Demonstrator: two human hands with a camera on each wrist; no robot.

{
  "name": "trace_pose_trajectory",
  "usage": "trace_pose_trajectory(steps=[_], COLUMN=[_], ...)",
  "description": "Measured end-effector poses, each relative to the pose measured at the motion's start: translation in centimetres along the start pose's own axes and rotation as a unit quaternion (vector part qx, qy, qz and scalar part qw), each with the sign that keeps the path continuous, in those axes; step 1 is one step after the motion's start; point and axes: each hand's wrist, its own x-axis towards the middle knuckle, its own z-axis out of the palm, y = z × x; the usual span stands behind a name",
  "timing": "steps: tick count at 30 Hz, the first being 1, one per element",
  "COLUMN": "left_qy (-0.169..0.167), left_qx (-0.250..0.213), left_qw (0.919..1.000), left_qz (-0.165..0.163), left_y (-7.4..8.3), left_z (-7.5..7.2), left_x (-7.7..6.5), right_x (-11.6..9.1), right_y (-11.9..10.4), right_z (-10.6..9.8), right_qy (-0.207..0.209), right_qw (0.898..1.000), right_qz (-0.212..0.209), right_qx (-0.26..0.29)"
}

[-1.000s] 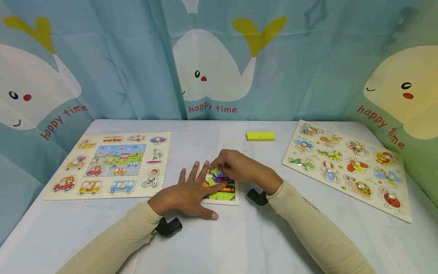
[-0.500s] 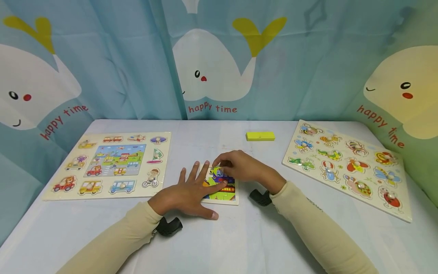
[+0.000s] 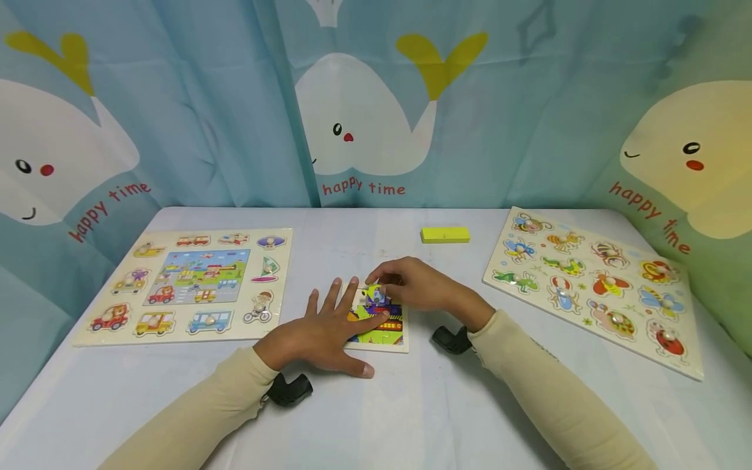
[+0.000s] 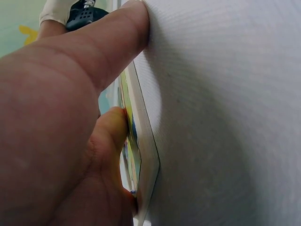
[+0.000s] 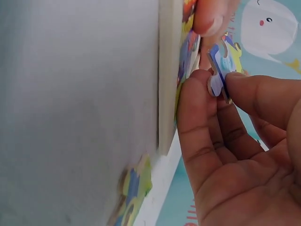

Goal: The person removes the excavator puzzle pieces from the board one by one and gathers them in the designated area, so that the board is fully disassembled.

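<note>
A small jigsaw board (image 3: 404,348) with a bright printed picture lies mid-table, partly covered by both hands. My left hand (image 3: 329,334) rests on it with fingers spread; in the left wrist view its thumb (image 4: 110,44) reaches past the board's edge onto the tablecloth. My right hand (image 3: 416,284) pinches a jigsaw piece (image 5: 225,63) between thumb and fingers, tilted up off the board's surface near the far edge. Another jigsaw piece (image 5: 134,190), blue and yellow-green, lies on the table beside the board in the right wrist view; the right hand hides that spot in the head view.
To the left lies a vehicle knob puzzle (image 3: 235,326). An insect knob puzzle (image 3: 587,316) lies at an angle on the right. A yellow block (image 3: 444,235) sits toward the back. A whale-print curtain (image 3: 235,130) hangs behind the table.
The right hand has drawn slightly to the right, and its pinched jigsaw piece shows more between the fingers. The left hand has stayed in place on the board. The head view has shifted a little.
</note>
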Motion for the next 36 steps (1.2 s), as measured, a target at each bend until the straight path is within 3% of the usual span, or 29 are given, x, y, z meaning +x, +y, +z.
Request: trace_pose_trajectory(steps=[17, 36], left_qy=[0.01, 0.012], left_qx=[-0.001, -0.008], left_qw=[0.9999, 0.9999], left_qz=[0.004, 0.0], left_y=[0.0, 0.1], left_z=[0.0, 0.2], left_x=[-0.1, -0.1], right_x=[-1.3, -4.2], right_y=[0.6, 3.0], right_z=[-1.8, -3.9], right_qy=[0.025, 0.024], right_qw=[1.0, 0.999], right_qz=[-0.002, 0.033], right_qx=[-0.002, 0.007])
